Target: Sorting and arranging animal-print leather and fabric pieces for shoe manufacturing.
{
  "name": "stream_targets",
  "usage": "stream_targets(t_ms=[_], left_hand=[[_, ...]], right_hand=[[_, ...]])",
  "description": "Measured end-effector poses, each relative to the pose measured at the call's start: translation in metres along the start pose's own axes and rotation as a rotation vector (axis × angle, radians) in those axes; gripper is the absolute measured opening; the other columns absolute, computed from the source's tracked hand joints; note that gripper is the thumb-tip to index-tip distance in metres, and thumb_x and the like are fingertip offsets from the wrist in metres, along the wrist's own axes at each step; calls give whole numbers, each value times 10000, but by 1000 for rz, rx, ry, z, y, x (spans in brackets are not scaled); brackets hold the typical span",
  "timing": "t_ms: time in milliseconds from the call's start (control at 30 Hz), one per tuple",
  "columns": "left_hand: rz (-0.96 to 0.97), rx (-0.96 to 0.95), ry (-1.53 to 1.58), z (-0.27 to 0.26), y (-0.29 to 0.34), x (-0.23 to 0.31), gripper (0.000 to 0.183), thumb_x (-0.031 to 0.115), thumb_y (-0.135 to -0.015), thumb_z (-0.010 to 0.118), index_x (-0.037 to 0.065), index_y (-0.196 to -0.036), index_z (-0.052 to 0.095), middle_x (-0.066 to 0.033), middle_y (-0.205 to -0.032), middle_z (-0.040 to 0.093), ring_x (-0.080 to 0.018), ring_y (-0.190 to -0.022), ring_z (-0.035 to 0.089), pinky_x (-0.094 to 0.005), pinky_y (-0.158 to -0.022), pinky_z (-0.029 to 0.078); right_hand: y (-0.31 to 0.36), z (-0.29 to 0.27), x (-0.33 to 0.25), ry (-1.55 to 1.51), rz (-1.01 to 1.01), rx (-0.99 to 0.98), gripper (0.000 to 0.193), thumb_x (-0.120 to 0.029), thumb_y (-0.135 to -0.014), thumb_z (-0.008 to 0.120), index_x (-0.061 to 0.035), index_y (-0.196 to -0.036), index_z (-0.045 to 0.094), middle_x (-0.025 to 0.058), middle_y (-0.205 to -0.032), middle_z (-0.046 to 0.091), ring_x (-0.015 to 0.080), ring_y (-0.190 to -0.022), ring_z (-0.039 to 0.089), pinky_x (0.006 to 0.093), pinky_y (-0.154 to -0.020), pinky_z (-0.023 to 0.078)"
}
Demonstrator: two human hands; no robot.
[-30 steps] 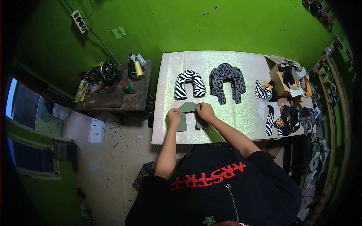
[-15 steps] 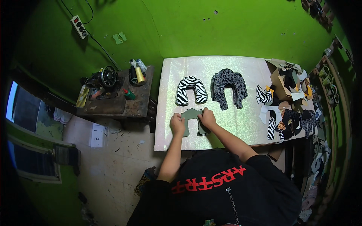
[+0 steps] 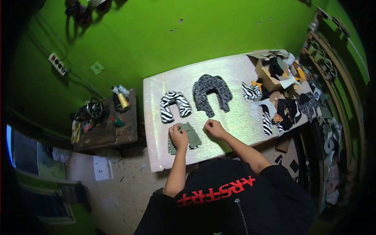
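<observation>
1. Your left hand (image 3: 179, 136) is resting on the green fabric (image 3: 192, 136); its grip's pinch I cannot tell;
2. that fabric is lying near the zebra fabric (image 3: 172, 98) on the surface (image 3: 238, 120);
3. your right hand (image 3: 214, 128) is staying apart, grip narrow.

Green two-legged piece (image 3: 193, 138) partly under the left hand (image 3: 179, 136)
</observation>
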State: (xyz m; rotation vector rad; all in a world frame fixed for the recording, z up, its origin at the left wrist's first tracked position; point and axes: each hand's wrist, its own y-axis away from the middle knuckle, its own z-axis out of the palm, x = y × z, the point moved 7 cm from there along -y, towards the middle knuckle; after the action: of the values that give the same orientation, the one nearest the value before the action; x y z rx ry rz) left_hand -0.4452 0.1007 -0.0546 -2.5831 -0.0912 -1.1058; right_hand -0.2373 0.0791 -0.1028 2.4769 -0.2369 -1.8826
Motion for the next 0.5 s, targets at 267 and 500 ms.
stream_targets(t_ms=[267,500], left_hand=[[262,-404,426,101,43,122,88,14,-742,542,18,-799,608,-79,-762,531,-158,-637,498,-259,-607,420],[114,-1108,525,207,120,193,204,73,-823,542,-19,-1000,584,-82,-865,635,-114,-802,586,-235,-701,457]], right_hand=[[65,-166,13,133,-36,460,98,-102,-768,574,-6,-784,586,97,-707,572,175,-631,538,284,-606,438],[122,-258,25,819,207,569,506,-301,-615,711,-30,-986,500,165,-1001,478,335,-965,448,407,-800,411]])
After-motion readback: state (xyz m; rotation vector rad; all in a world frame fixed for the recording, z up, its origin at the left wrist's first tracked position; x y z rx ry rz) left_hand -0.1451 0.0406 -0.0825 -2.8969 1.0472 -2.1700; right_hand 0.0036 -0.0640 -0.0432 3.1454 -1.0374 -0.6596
